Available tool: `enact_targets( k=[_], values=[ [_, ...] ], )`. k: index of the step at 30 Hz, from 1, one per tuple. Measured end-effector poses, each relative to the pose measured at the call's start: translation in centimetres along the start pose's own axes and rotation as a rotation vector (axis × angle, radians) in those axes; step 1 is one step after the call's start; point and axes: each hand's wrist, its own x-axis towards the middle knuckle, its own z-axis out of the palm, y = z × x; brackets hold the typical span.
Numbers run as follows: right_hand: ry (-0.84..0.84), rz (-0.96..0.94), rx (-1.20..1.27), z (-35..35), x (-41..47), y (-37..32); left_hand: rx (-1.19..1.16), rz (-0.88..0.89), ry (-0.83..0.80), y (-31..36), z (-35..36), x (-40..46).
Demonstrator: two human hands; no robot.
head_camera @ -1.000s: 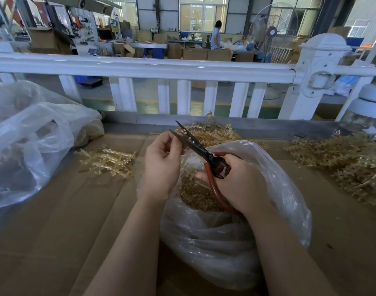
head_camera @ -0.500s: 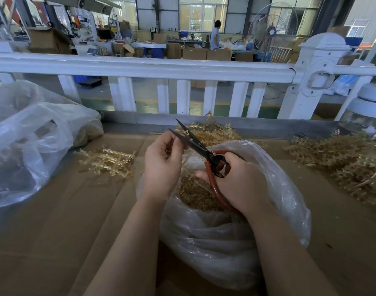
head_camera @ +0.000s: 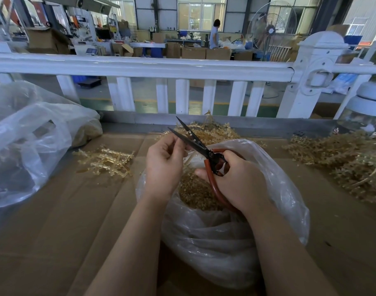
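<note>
scissors open over the bag, right hand on the handles

right hand [head_camera: 236, 182] is clenched around the red handles of the scissors [head_camera: 196, 144], thumb side up, one handle loop curving down under the palm. the black blades are parted and point up and to the left, tips well above the bag's mouth.

left hand [head_camera: 163, 165] sits just left of the blades, fingers curled in, fingertips [head_camera: 178, 144] meeting right against the lower blade. whatever is between them is hidden, so can't tell if it's pinching a piece or nothing.

both hands hover over the open clear plastic bag [head_camera: 279, 189], which sits on the cardboard sheet [head_camera: 65, 221] at the centre of the bench. inside the bag: a heap of small tan plastic bits [head_camera: 195, 195], directly below the hands.

around it:
- loose tan plastic frames [head_camera: 106, 161] on the cardboard, left of the left hand
- another tangle [head_camera: 212, 132] behind the scissors, by the bench's far edge
- a bigger pile [head_camera: 343, 159] at the right
- a large crumpled clear bag [head_camera: 33, 135] at far left, partly filled
- white railing [head_camera: 140, 67] across the back, workshop floor beyond it
</note>
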Motion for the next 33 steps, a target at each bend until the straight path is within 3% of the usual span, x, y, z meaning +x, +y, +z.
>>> enact_targets(
  k=[33],
  values=[
    [0.033,0.022,0.041,0.45,-0.08,0.28,-0.174,-0.052,-0.051,-0.63,0.26,0.22]
  ],
)
